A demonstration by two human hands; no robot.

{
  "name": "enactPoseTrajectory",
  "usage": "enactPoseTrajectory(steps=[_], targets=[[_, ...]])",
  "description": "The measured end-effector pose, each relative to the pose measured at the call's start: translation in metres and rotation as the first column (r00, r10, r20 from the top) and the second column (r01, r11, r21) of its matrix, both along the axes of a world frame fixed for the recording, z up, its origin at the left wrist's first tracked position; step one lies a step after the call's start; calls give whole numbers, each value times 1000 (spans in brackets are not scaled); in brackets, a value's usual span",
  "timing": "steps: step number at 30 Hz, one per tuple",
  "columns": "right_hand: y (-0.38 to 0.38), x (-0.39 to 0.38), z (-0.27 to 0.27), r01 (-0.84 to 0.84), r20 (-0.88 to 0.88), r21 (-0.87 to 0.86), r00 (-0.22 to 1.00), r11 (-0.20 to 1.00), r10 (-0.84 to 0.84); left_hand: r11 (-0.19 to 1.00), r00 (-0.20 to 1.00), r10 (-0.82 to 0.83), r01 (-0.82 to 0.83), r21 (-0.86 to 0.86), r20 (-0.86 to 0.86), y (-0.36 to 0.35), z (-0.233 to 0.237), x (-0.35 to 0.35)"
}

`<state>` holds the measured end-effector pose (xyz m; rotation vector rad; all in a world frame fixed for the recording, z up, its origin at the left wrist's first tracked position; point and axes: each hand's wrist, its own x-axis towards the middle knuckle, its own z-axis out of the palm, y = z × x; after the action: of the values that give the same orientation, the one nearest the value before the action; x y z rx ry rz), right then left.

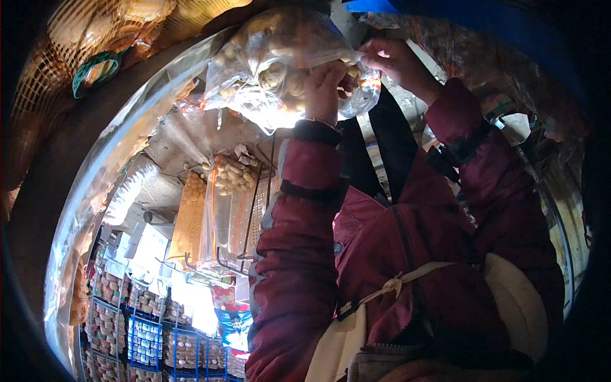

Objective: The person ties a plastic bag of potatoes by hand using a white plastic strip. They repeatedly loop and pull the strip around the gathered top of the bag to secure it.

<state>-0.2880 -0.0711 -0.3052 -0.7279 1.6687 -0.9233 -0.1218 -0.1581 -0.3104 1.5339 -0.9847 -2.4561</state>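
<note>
At the top of the view is a bulging clear plastic bag (pixel 248 57), filled with round tan lumps whose kind I cannot make out. Orange print shows near its corners. My left hand (pixel 326 89) lies against the bag, its fingers curled and closed on the plastic near the right end. Beyond it, my right hand (pixel 389 58) pinches the bag's edge between bent fingers and thumb. Both arms wear dark red sleeves with dark bands near the wrists.
An upright clear bag (pixel 238 210) with small tan pieces stands beside an orange mesh bag (pixel 191 213). Blue-framed racks (pixel 145 344) of packed goods fill the lower left. Mesh sacks (pixel 108 38) lie at upper left, and clear plastic sheeting (pixel 83 191) runs along the left.
</note>
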Motion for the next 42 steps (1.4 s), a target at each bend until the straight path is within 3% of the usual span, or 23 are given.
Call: enactPoseTrajectory(steps=[2, 4, 5, 7, 11, 13, 20, 22, 32, 34, 35, 37, 38, 40, 42], targets=[[-1, 0, 0, 2, 70, 52, 998, 999, -5, 1000, 1000, 23, -23, 9, 1, 2, -1, -3], [0, 2, 0, 21, 30, -34, 999, 999, -20, 992, 998, -55, 53, -116, -14, 5, 1, -6], [0, 2, 1, 22, 31, -34, 999, 999, -21, 992, 998, -55, 53, -115, -14, 5, 2, -8], [0, 4, 3, 20, 43, -34, 999, 999, -19, 971, 975, -209, 216, -104, 69, 3, 11, -13], [0, 5, 5, 35, 113, -15, 993, 999, -33, 961, 968, -232, 243, -134, 90, 9, 5, -14], [0, 4, 8, 63, -24, -34, 998, 997, -64, 978, 983, -167, 175, -114, 79, 7, 9, -12], [2, 5, 2, 81, -41, -79, 996, 994, -84, 994, 995, -98, 99, -44, 30, 12, 9, -4], [1, 5, 2, 82, -2, -46, 997, 996, -82, 994, 998, -23, 29, 102, -56, 12, 7, -2], [2, 9, 15, 89, -29, -20, 996, 996, -90, 997, 999, 12, -10, 77, -32, 8, 15, -4], [-5, 15, 44, 201, -190, -53, 960, 978, -208, 1000, 1000, 16, -16, -12, -5, 9, 13, -4], [-6, 23, 55, 201, -190, -53, 960, 978, -207, 1000, 1000, 16, -16, -12, -5, 11, 10, -5], [-6, 33, 71, 213, 229, 50, 949, 976, -219, 988, 996, 60, -69, -137, -70, 12, 7, -7], [-6, 35, 69, 212, 227, 49, 949, 976, -218, 988, 996, 61, -70, -138, -71, 11, 6, -6], [-3, 44, 60, 68, 255, 104, 963, 992, -92, 874, 977, -211, 179, -452, -22, 3, 10, -2], [0, 49, 52, 73, 216, 76, 972, 994, -88, 908, 993, -117, 95, -408, -27, 3, 20, -2]])
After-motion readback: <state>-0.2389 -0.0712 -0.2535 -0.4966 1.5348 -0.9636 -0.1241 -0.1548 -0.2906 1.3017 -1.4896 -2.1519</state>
